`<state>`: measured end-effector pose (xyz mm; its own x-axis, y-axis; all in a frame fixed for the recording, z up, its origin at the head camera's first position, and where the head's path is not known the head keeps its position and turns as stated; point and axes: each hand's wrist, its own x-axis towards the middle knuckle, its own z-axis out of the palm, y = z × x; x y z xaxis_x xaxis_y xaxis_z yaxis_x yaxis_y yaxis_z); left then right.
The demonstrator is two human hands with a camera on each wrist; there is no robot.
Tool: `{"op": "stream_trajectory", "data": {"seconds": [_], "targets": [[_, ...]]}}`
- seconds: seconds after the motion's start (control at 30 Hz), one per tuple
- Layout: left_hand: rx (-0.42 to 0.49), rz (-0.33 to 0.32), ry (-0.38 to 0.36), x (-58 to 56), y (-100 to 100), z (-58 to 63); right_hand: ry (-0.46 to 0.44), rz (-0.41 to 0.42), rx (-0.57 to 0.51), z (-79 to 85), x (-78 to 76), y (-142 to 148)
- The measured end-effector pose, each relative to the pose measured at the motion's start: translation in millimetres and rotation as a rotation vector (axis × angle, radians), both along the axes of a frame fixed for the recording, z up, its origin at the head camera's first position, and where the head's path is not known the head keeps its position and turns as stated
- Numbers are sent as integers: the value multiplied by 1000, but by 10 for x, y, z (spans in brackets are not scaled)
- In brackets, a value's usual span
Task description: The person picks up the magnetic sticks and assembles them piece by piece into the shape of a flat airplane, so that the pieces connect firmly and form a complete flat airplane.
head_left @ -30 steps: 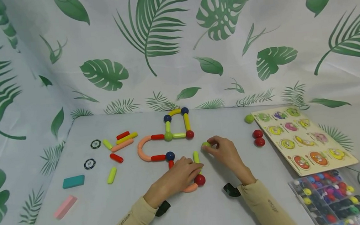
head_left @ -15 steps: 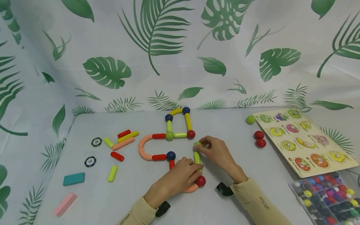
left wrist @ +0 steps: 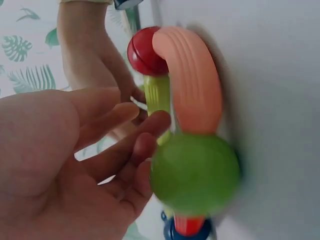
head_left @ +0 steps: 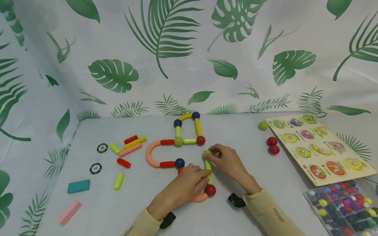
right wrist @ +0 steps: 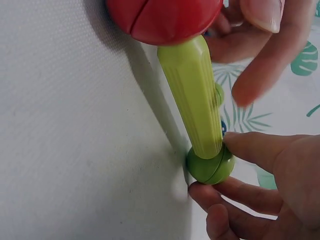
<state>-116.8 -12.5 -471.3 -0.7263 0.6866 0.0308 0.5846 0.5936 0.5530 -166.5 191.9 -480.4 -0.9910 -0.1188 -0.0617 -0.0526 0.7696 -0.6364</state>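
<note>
My right hand [head_left: 228,163] pinches a green ball [right wrist: 210,170] between thumb and fingers. The ball meets the far end of a straight yellow-green stick [right wrist: 192,95], whose near end joins a red ball [head_left: 210,190]. Loosely spread, the fingers of my left hand [head_left: 186,185] hover beside that stick without gripping it. In the left wrist view, a curved peach stick [left wrist: 195,82] links the red ball to another green ball [left wrist: 196,175], which my left hand covers in the head view. A red stick [head_left: 180,170] leads from there to a dark blue ball [head_left: 180,163].
Beyond, joined sticks and balls form a curve [head_left: 151,155] and a closed loop [head_left: 198,127]. Loose sticks [head_left: 130,149], two chips [head_left: 96,168] and teal [head_left: 78,186] and pink [head_left: 70,212] blocks lie left. Spare balls [head_left: 273,149], a picture board [head_left: 320,147] and a bead box [head_left: 349,209] are right.
My right hand has brought the green ball leftward onto the far end of the yellow-green stick. The left hand's fingers have come slightly away from that stick.
</note>
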Motion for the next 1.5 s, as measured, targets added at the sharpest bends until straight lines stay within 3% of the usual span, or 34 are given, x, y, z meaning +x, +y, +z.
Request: {"op": "stream_trajectory", "data": {"seconds": [0.23, 0.4, 0.53, 0.7, 0.87, 1.17, 1.37, 1.5], "targets": [[104, 164, 25, -3, -391, -1, -8, -4, -6, -16, 15, 17], [171, 350, 28, -71, -872, 27, -11, -8, -11, -36, 16, 31], [158, 481, 79, -116, -1288, 13, -4, -13, -17, -42, 17, 42], [166, 565, 137, -150, -1712, -39, 7, -15, -25, -33, 18, 51], [154, 646, 100, -159, -1990, -63, 7, -19, -25, -38, 18, 49], [118, 675, 192, -190, -2202, -120, 6, -20, -28, -42, 16, 47], [108, 632, 169, -195, -2199, -157, 13, -10, -49, -40, 10, 60], [109, 584, 234, -212, -2187, -218, 11, 2, -61, -42, 9, 74]]}}
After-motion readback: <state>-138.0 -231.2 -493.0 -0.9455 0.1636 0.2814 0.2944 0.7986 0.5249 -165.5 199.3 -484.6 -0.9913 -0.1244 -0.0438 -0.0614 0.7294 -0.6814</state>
